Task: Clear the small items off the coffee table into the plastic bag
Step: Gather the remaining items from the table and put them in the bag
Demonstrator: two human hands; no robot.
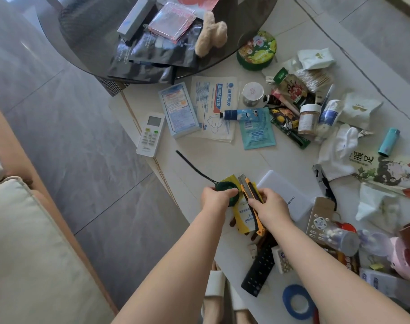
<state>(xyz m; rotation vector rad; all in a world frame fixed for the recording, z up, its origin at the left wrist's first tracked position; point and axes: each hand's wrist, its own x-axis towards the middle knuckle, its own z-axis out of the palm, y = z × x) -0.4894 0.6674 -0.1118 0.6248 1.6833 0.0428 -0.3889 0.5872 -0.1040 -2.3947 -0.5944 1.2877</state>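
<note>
My left hand (215,197) grips a round dark green object (232,192) with a black cord (194,166) trailing up-left over the white coffee table (199,150). My right hand (268,208) holds an orange utility knife (251,195) by its middle, its blade end pointing away from me. Both sit over a yellow packet (243,220) near the table's left edge. Small items cover the table: a white remote (151,134), mask packs (213,106), a blue hand-cream tube (242,113), a teal sachet (256,129), jars and snack packs. No plastic bag is in view.
A dark round glass table (101,31) at the back holds black packets, a pink box and a plush toy. A green tin (256,51) sits near it. A beige sofa (24,253) is at the left. A black remote (257,270) and blue tape roll (297,300) lie near me.
</note>
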